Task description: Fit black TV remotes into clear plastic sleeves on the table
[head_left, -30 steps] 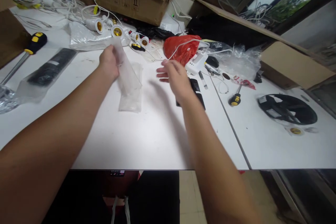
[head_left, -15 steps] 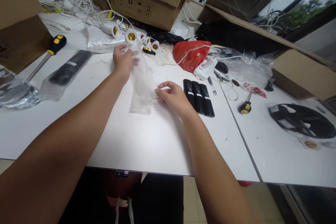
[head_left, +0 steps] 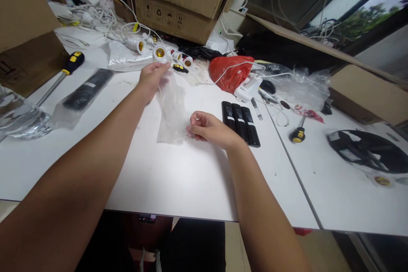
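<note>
A clear plastic bag (head_left: 174, 112) lies lengthwise between my hands on the white table. Its far end is gripped by my left hand (head_left: 153, 80), whose fingers are partly seen through the film. At the bag's near right edge, my right hand (head_left: 207, 127) is closed, fingertips pinching the film. Three black oblong pieces with white labels (head_left: 241, 123) lie side by side just right of my right hand. To the left of my left arm, a similar black piece (head_left: 83, 93) rests inside a clear bag.
A yellow-and-black screwdriver (head_left: 73, 63) lies at left near a cardboard box (head_left: 25, 4). White lamp sockets (head_left: 159, 53), a red plastic bag (head_left: 230, 73) and a white power strip (head_left: 247, 89) line the back. Another screwdriver (head_left: 298, 135) and a black reel (head_left: 366, 151) are at right.
My right hand has moved slightly down along the bag's edge and its fingers have curled in more. My left hand stays at the far end. The view has shifted slightly.
</note>
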The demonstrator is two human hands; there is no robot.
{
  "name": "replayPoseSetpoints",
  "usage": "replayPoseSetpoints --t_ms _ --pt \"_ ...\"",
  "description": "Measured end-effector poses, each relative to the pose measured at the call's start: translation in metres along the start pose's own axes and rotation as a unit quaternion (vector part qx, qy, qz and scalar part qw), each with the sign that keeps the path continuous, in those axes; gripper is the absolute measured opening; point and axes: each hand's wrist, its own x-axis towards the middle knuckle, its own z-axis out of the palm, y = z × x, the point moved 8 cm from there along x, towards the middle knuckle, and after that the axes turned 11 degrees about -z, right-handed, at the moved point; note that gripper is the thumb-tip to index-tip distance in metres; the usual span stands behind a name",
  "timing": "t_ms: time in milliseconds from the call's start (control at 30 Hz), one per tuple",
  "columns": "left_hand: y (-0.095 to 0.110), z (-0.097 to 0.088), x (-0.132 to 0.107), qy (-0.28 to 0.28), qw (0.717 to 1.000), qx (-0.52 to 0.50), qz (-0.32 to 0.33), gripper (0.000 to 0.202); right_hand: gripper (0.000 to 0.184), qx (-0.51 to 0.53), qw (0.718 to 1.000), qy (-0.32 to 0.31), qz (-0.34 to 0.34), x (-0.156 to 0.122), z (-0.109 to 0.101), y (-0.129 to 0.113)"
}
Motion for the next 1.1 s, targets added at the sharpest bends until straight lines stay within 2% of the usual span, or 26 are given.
replayPoseSetpoints --t_ms 67,200,300,433,533,600,700,733,800,900,1033,1100 --pt "0.004 -0.002 -0.002 0.005 1.000 0.029 0.009 0.026 0.014 -0.022 0.998 0.054 0.006 0.001 -0.014 0.006" --pt "0.017 -0.009 -0.008 0.048 0.993 0.074 0.073 0.014 0.013 -0.077 0.980 0.183 0.021 -0.002 -0.043 0.015" --pt "0.022 -0.013 -0.008 0.072 0.991 0.051 0.102 0.004 0.012 -0.098 0.976 0.194 0.020 -0.003 -0.046 0.014" --pt "0.020 -0.021 -0.001 0.107 0.990 0.027 0.088 0.006 0.012 -0.025 0.988 0.152 0.029 -0.004 -0.035 0.009" --pt "0.014 -0.025 0.003 0.121 0.990 0.018 0.065 0.015 0.014 0.050 0.992 0.108 0.045 -0.006 -0.024 0.006" --pt "0.008 -0.021 0.006 0.092 0.995 0.010 0.044 0.023 0.015 0.088 0.991 0.078 0.065 -0.008 -0.019 0.007" --pt "0.000 -0.008 0.007 0.016 0.998 0.052 0.022 0.038 0.018 0.108 0.989 0.019 0.098 -0.009 -0.009 0.011" --pt "-0.001 -0.005 0.006 0.005 0.996 0.084 0.026 0.044 0.019 0.109 0.989 -0.002 0.103 -0.009 -0.004 0.013" --pt "-0.001 -0.005 0.005 0.018 0.987 0.152 0.050 0.051 0.022 0.114 0.988 -0.035 0.102 -0.008 0.005 0.013" --pt "0.003 -0.004 0.001 0.036 0.970 0.214 0.109 0.048 0.025 0.127 0.986 -0.059 0.096 -0.007 0.017 0.010" --pt "0.006 0.015 -0.013 -0.044 0.930 0.321 0.175 0.025 0.021 0.119 0.983 -0.093 0.106 -0.009 0.029 0.008" --pt "0.008 0.022 -0.023 -0.054 0.901 0.386 0.191 0.023 0.016 0.101 0.983 -0.099 0.114 -0.009 0.028 0.010"
